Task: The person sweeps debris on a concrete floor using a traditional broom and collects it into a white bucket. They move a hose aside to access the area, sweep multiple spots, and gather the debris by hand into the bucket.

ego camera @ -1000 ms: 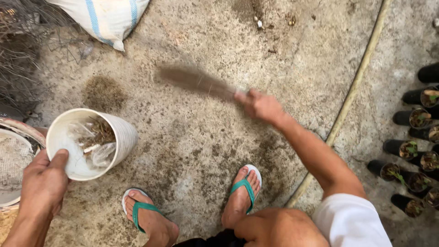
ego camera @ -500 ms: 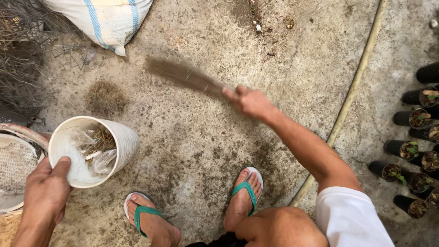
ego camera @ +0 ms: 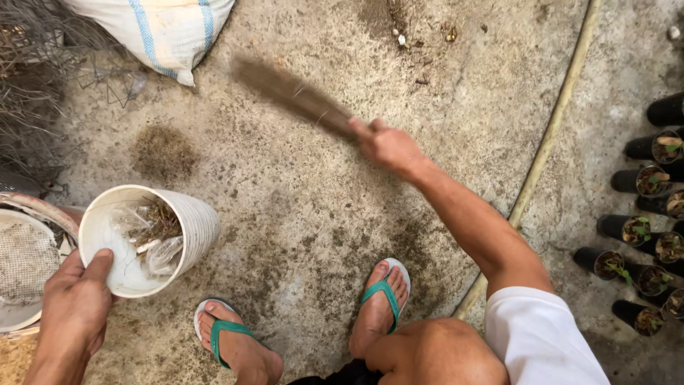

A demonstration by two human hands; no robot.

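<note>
Concrete floor (ego camera: 456, 85), stained and dusty, fills most of the frame. The left hand (ego camera: 75, 306), at the lower left, grips the rim of a white ribbed bucket (ego camera: 189, 221) — thumb over the edge, fingers wrapped behind it — and holds it tipped on its side with the mouth facing the camera. Inside lie dry grass and crumpled clear plastic. The right hand (ego camera: 388, 146), above centre, is closed tight around the handle of a hand broom (ego camera: 292, 93), whose brown bristles blur toward the upper left, just above the floor. A dark patch of dirt (ego camera: 164, 150) lies on the floor between bucket and broom.

Two feet in green-strapped flip-flops (ego camera: 385, 296) stand at the bottom centre. At the left edge, touching the hand's side, sits a round sieve (ego camera: 28, 264) with white mesh. A white woven sack (ego camera: 164, 28) with blue stripes lies at the upper left, beside a tangle of wire (ego camera: 35, 78). A pale hose (ego camera: 552, 135) runs diagonally down the right side — beyond it, black seedling pots (ego camera: 641, 228) stand clustered at the right edge.
</note>
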